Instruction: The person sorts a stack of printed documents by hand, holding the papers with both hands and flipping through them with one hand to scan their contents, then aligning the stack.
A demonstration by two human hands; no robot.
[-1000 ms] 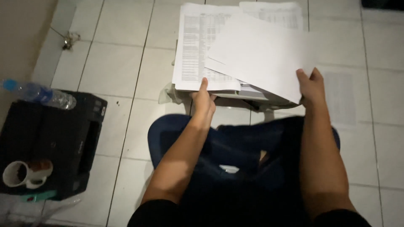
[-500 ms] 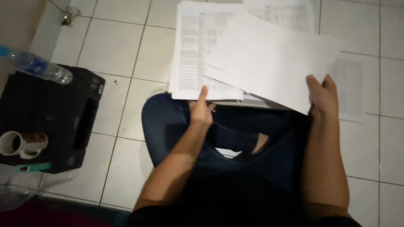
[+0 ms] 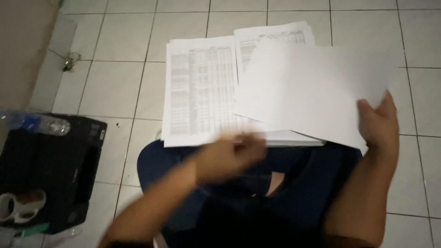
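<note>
My right hand (image 3: pixel 379 121) grips the lower right corner of a blank white sheet (image 3: pixel 312 89) lifted above two stacks of printed paper. The left stack (image 3: pixel 197 92) shows dense tables of small print; the right stack (image 3: pixel 275 34) peeks out behind the raised sheet. My left hand (image 3: pixel 232 156) is blurred with motion just below the near edge of the left stack, over my crossed legs in dark blue trousers (image 3: pixel 303 179). I cannot tell whether it holds anything.
A black printer (image 3: pixel 46 170) sits on the tiled floor (image 3: pixel 115 87) at my left, with a plastic water bottle (image 3: pixel 39 123) and a roll of tape (image 3: pixel 18 206) on it. A small metal object (image 3: pixel 69 59) lies near the wall.
My left hand has left the edge of the left stack and swung down and right, now blurred. The right hand has carried the blank sheet further right and up.
</note>
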